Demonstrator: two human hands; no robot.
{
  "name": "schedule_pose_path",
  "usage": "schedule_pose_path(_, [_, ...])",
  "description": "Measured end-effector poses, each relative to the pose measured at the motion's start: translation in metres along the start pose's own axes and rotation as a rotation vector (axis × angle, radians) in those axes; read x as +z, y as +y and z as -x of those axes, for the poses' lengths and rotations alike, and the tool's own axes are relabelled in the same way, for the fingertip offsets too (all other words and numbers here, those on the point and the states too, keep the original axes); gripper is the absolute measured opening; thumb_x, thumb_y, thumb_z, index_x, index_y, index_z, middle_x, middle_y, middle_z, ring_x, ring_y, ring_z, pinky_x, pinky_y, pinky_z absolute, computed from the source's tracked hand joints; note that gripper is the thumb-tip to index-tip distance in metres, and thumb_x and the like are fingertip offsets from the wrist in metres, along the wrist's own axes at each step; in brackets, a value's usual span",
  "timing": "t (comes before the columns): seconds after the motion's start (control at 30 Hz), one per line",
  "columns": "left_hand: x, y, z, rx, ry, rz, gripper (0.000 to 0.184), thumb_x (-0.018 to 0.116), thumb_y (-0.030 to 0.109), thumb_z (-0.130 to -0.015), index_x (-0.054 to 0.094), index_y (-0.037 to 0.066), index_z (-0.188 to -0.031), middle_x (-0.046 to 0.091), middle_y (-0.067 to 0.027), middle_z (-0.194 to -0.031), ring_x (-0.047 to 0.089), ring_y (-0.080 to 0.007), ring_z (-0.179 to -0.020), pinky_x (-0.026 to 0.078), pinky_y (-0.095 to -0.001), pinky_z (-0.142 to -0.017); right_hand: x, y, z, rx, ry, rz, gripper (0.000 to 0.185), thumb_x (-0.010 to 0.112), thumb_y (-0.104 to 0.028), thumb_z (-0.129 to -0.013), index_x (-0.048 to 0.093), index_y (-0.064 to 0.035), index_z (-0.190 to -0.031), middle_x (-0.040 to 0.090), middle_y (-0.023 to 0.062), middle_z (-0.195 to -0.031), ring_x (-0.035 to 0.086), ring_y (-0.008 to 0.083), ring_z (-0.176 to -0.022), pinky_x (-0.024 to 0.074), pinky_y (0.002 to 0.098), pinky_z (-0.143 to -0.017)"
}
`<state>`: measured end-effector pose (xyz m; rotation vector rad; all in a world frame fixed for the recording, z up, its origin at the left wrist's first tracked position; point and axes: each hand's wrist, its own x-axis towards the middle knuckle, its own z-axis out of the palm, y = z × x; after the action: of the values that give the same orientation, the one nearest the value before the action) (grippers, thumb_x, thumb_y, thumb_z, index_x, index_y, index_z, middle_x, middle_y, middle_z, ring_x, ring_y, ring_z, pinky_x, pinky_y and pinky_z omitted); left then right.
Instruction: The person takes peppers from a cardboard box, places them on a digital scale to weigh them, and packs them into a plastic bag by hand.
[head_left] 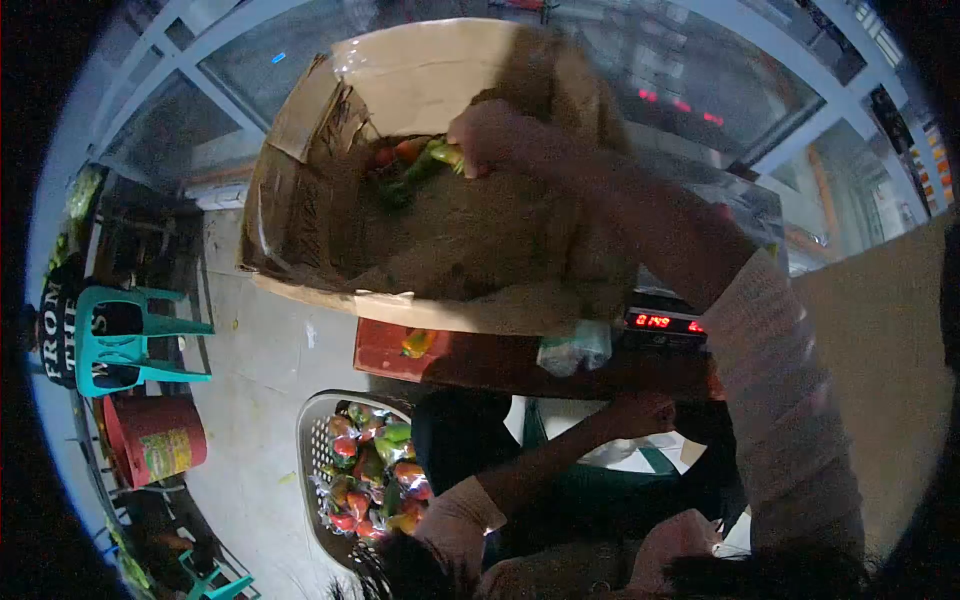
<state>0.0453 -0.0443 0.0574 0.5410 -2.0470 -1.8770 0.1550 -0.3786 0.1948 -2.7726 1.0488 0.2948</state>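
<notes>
A large cardboard box [430,310] stands tilted open on a red surface. Inside it, at the back left, lie red and green peppers [400,182]. My right hand [482,135] reaches into the box with its fingers closed on a yellow-green pepper [446,154]. Low in the view, my left hand [645,412] is near the edge of the red surface, its fingers dark and hard to make out. A clear plastic bag [575,348] lies between the box and my left hand.
An orange-yellow pepper [418,343] lies on the red surface [380,350]. A scale with red digits [652,321] stands right of the box. Below is a basket [305,450] of bagged peppers [370,470]. Left are a teal stool [92,340] and a red bucket [125,430].
</notes>
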Motion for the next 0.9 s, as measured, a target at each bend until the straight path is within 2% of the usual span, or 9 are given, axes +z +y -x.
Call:
schedule_pose_path(0.03, [-0.005, 0.002, -0.001, -0.043, -0.013, 0.011, 0.017, 0.06, 0.019, -0.072, 0.057, 0.002, -0.077, 0.056, -0.0105, -0.077, 0.055, -0.0198, -0.071, 0.045, -0.0333, -0.065, -0.003, -0.008, -0.006, 0.152, -0.111, 0.087, 0.05, 0.072, -0.039, -0.055, 0.058, -0.0043, -0.088, 0.058, 0.014, -0.077, 0.058, 0.0248, -0.075, 0.0459, 0.0379, -0.063])
schedule_pose_path(0.1, [-0.002, -0.002, -0.005, 0.006, 0.062, -0.043, 0.018, 0.06, 0.02, -0.071, 0.057, 0.003, -0.077, 0.056, -0.0116, -0.076, 0.055, -0.0224, -0.07, 0.045, -0.0362, -0.064, 0.037, 0.032, -0.047, -0.009, 0.037, -0.048, 0.055, 0.073, -0.04, -0.056, 0.055, -0.0026, -0.093, 0.057, 0.0135, -0.076, 0.058, 0.0241, -0.074, 0.0463, 0.0374, -0.061])
schedule_pose_path(0.2, [0.007, -0.01, -0.008, 0.018, 0.056, -0.109, 0.022, 0.06, 0.025, -0.073, 0.059, 0.005, -0.084, 0.057, -0.0151, -0.079, 0.056, -0.0285, -0.076, 0.045, -0.0402, -0.069, 0.048, 0.039, -0.051, -0.058, 0.167, -0.572, 0.057, 0.072, -0.04, -0.059, 0.051, -0.001, -0.096, 0.055, 0.0117, -0.075, 0.056, 0.0215, -0.073, 0.0458, 0.0338, -0.058])
schedule_pose_path(0.43, [0.015, 0.007, 0.002, 0.052, 0.169, -0.211, 0.021, 0.062, 0.021, -0.068, 0.055, 0.004, -0.079, 0.054, -0.013, -0.078, 0.055, -0.0277, -0.075, 0.044, -0.0409, -0.066, 0.038, 0.029, -0.052, -0.083, 0.332, -0.901, 0.043, 0.068, -0.041, -0.063, 0.052, -0.0032, -0.074, 0.05, 0.004, -0.066, 0.05, 0.0153, -0.061, 0.0395, 0.0292, -0.052])
schedule_pose_path(0.63, [0.001, 0.03, 0.001, -0.01, 0.031, -0.363, 0.024, 0.059, 0.025, -0.074, 0.056, 0.004, -0.086, 0.055, -0.0161, -0.08, 0.055, -0.0309, -0.076, 0.045, -0.0425, -0.068, 0.031, 0.019, -0.04, 0.146, 0.273, -0.558, 0.037, 0.068, -0.035, -0.067, 0.052, -0.0022, -0.07, 0.05, 0.0055, -0.064, 0.051, 0.0177, -0.06, 0.0402, 0.0313, -0.052])
schedule_pose_path(0.7, [0.0, 0.032, 0.0, -0.058, -0.062, -0.346, 0.025, 0.058, 0.026, -0.075, 0.056, 0.004, -0.086, 0.056, -0.0165, -0.08, 0.055, -0.0309, -0.077, 0.045, -0.0424, -0.069, 0.033, 0.021, -0.046, -0.054, 0.267, -0.359, 0.033, 0.067, -0.031, -0.068, 0.052, -0.0015, -0.073, 0.052, 0.0096, -0.065, 0.053, 0.0223, -0.063, 0.0423, 0.0345, -0.055])
schedule_pose_path(0.73, [-0.001, 0.032, 0.001, -0.059, -0.036, -0.32, 0.026, 0.058, 0.027, -0.076, 0.056, 0.004, -0.088, 0.056, -0.0165, -0.082, 0.055, -0.0303, -0.079, 0.045, -0.0422, -0.07, 0.034, 0.02, -0.05, -0.155, 0.261, -0.258, 0.032, 0.066, -0.029, -0.069, 0.052, -0.0012, -0.074, 0.053, 0.0117, -0.066, 0.055, 0.0247, -0.064, 0.0433, 0.0361, -0.056])
schedule_pose_path(0.83, [0.02, 0.002, -0.006, -0.007, 0.143, -0.187, 0.026, 0.057, 0.025, -0.074, 0.056, 0.002, -0.087, 0.055, -0.0165, -0.082, 0.055, -0.0284, -0.079, 0.045, -0.0417, -0.07, 0.044, 0.016, -0.087, 0.047, 0.069, -0.077, 0.03, 0.064, -0.024, -0.071, 0.052, 0.0005, -0.083, 0.055, 0.017, -0.076, 0.056, 0.0299, -0.076, 0.0447, 0.0404, -0.066])
schedule_pose_path(0.9, [0.062, -0.054, -0.03, 0.047, 0.279, -0.115, 0.023, 0.058, 0.02, -0.07, 0.056, 0.0, -0.082, 0.055, -0.0162, -0.077, 0.055, -0.0272, -0.075, 0.045, -0.0413, -0.067, 0.045, 0.005, -0.105, 0.041, 0.247, -0.047, 0.032, 0.063, -0.022, -0.071, 0.052, 0.0013, -0.09, 0.055, 0.0179, -0.084, 0.055, 0.0296, -0.082, 0.0441, 0.041, -0.07])
